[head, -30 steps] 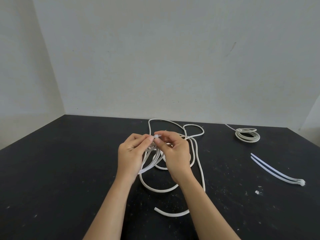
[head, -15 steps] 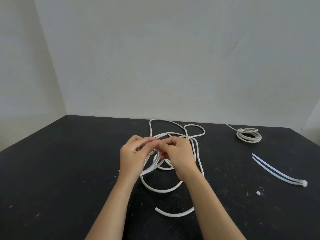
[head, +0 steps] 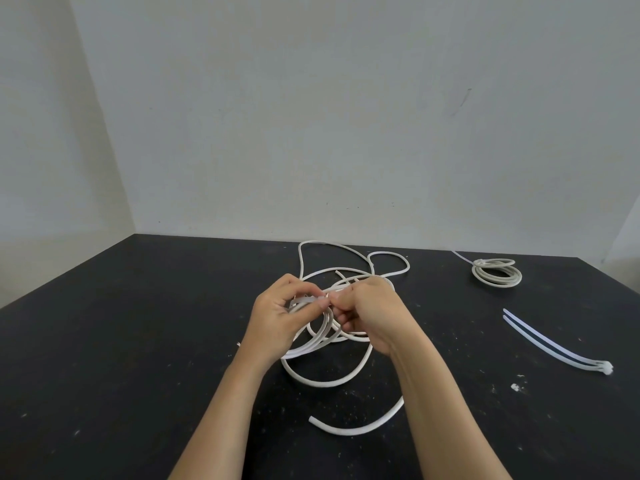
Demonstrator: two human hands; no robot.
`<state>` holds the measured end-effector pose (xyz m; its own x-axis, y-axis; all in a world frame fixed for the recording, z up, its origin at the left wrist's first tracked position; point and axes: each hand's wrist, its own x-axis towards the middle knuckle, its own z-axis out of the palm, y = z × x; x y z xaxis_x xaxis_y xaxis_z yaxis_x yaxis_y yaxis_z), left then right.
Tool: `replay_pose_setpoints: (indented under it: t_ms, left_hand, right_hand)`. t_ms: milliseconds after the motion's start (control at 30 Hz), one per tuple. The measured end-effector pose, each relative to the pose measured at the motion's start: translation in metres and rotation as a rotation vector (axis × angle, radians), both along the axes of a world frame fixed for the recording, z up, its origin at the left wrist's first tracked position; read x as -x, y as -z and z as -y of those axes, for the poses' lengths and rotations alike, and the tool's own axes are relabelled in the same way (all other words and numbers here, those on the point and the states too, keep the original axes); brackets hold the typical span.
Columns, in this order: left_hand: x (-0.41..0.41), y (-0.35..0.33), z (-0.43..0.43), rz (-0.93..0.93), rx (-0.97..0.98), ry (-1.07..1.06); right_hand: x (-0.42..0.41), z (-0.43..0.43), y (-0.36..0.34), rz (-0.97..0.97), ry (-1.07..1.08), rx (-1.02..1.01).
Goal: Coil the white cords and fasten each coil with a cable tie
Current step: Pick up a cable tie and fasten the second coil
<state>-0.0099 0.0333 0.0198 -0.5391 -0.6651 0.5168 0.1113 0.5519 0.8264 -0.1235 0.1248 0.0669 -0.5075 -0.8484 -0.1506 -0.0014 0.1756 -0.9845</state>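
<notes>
L hand & R hand both pinch cable tie over white cord loops, black table.

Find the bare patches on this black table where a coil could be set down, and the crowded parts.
Bare: the table left of the left hand; also the strip between the loose white cord and the spare cable ties, nearer than the tied coil. Crowded: the middle, where it and the right hand pinch a cable tie.
</notes>
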Motion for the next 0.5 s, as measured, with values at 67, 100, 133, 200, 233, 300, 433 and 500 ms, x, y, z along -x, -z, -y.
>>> replay_pose_setpoints:
  t_ms: [67,100,133,200,233,300,433,500]
  left_hand:
    - [-0.0004,0.0004,0.0003,0.003,-0.013,0.0]
    - [-0.0004,0.0006,0.0005,0.008,-0.014,0.001]
    - [-0.0006,0.0007,0.0008,0.015,-0.006,0.0]
    - [-0.001,0.0007,0.0014,0.031,0.025,-0.003]
    - [-0.0012,0.0009,0.0017,0.039,0.035,-0.004]
    - [-0.0012,0.0016,0.0025,0.046,0.032,-0.007]
    - [0.0005,0.0004,0.0002,0.01,-0.045,0.014]
    - [0.0009,-0.0005,-0.0014,0.013,-0.028,0.053]
  right_hand:
    - [0.0004,-0.0001,0.0002,-0.007,0.009,0.018]
    - [0.0,-0.0001,0.0004,-0.012,0.015,0.019]
    - [-0.0007,0.0004,0.0008,-0.012,0.018,0.019]
    - [-0.002,0.001,0.0017,0.003,0.017,0.027]
    - [-0.0026,0.0014,0.0018,0.014,0.012,0.034]
    - [-0.0031,0.0021,0.0026,0.027,0.004,0.052]
    - [-0.0017,0.0025,0.0039,-0.011,0.003,0.112]
    - [0.0001,0.0017,0.0046,0.002,-0.017,0.158]
